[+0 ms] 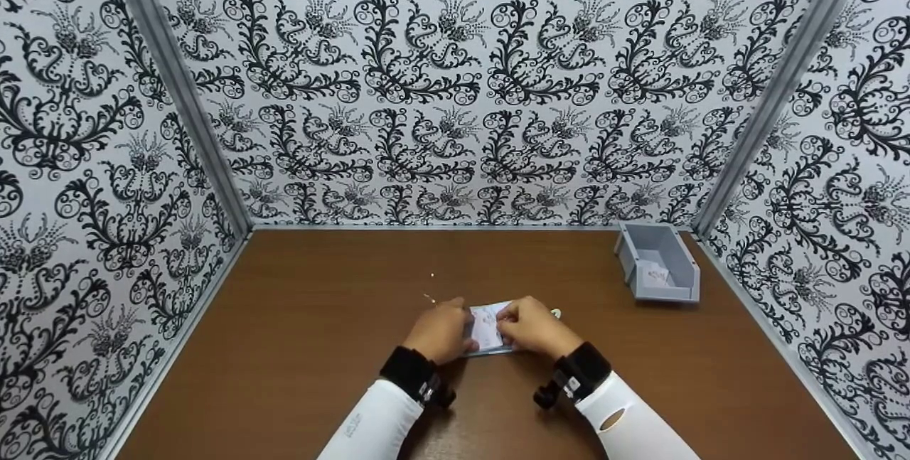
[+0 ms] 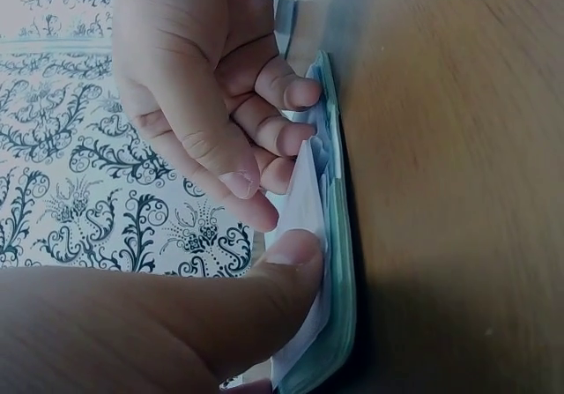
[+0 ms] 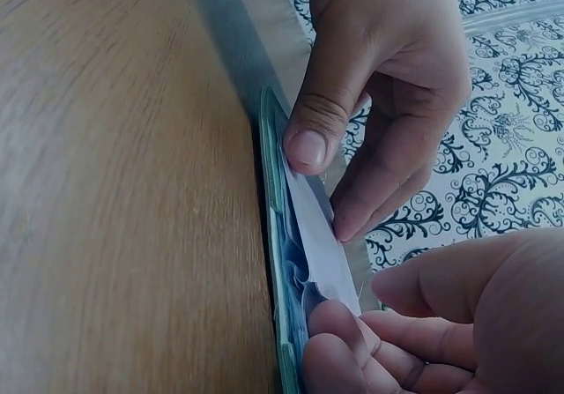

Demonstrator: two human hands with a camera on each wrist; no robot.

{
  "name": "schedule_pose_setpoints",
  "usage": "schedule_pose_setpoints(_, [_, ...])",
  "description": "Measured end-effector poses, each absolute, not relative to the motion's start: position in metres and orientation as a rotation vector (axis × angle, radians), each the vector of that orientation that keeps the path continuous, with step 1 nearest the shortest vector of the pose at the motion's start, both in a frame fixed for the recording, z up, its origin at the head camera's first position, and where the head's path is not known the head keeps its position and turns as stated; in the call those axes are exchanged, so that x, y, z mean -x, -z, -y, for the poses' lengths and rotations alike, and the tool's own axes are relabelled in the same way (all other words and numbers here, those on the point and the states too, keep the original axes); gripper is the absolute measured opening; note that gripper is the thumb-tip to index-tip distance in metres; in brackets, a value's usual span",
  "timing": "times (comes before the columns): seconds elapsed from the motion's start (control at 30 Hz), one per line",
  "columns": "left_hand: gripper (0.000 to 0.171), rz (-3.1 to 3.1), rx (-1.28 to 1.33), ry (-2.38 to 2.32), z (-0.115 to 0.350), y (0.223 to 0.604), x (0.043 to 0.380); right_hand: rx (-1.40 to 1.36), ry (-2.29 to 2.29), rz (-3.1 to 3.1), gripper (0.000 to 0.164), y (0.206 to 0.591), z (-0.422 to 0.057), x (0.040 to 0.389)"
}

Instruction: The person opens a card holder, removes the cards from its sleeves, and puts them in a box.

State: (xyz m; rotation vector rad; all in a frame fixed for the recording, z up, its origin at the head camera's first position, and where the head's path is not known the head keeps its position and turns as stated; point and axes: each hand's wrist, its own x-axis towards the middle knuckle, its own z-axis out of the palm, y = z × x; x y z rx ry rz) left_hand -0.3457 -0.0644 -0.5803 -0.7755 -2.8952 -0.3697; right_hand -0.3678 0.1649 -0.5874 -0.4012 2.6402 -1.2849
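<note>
A flat, blue-green wallet [image 2: 342,262] lies on the table between my hands, its pocket edge showing in both wrist views. Over it is a folded white paper [image 1: 487,328] with faint reddish print. My left hand [image 1: 437,332] holds the wallet's left side, its thumb [image 2: 295,257] pressing on the paper. From the other side my right hand [image 1: 533,325] holds the paper, with curled fingertips [image 3: 335,332] at its edge and against the pocket opening. The right thumb [image 3: 397,290] stands a little apart from those fingertips. The wallet's underside is hidden.
At the back right of the brown table [image 1: 327,282] stands a grey bin [image 1: 640,257] with a printed slip [image 1: 655,273] inside. A small pale round thing [image 1: 556,313] shows beside the right hand. Patterned wall panels [image 1: 455,90] close off the back and sides.
</note>
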Motion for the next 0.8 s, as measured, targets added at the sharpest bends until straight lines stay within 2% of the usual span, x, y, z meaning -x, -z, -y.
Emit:
schedule_pose_setpoints(0.5, [0.030,2.924,0.745,0.383,0.0594,0.5813,0.3456,0.440,1.338,-2.708,0.021,0.5897,-0.1638,0.3684])
schedule_pose_setpoints(0.8, [0.031,2.919,0.727,0.391,0.0588,0.5807,0.3461,0.336,1.419,-2.621,0.034,0.5882,-0.1636,0.3696])
